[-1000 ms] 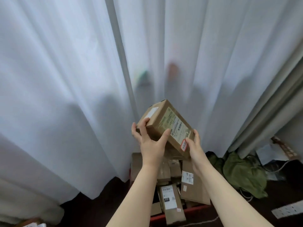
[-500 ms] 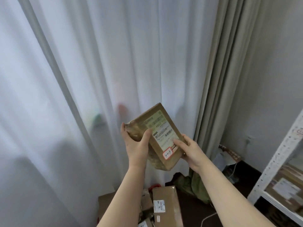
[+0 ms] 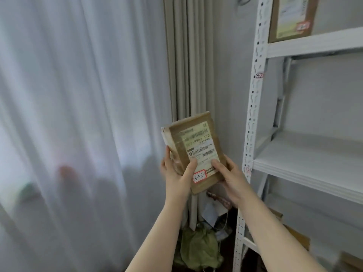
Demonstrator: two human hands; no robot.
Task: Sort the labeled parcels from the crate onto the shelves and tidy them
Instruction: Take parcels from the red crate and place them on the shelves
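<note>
I hold a brown cardboard parcel [image 3: 196,146] upright at chest height, its printed shipping label facing me. A small red-bordered sticker [image 3: 200,177] near its lower edge reads 3-1-3. My left hand [image 3: 176,173] grips the parcel's left edge, thumb across the front. My right hand [image 3: 229,177] holds the lower right corner, thumb on the label. The white metal shelving unit [image 3: 253,122] stands just to the right of the parcel. Its middle shelf board [image 3: 306,163] is bare. The crate is out of view.
Another labelled parcel [image 3: 290,18] stands on the upper shelf. Cardboard boxes [image 3: 294,236] lie on the lower level. White sheer curtain [image 3: 78,114] fills the left; beige drape [image 3: 186,65] hangs behind the parcel. A green cloth [image 3: 198,250] and clutter lie on the floor.
My view has swung right and up from the crate to the shelving. The parcel has turned upright with its label facing me, and both hands have kept hold of it.
</note>
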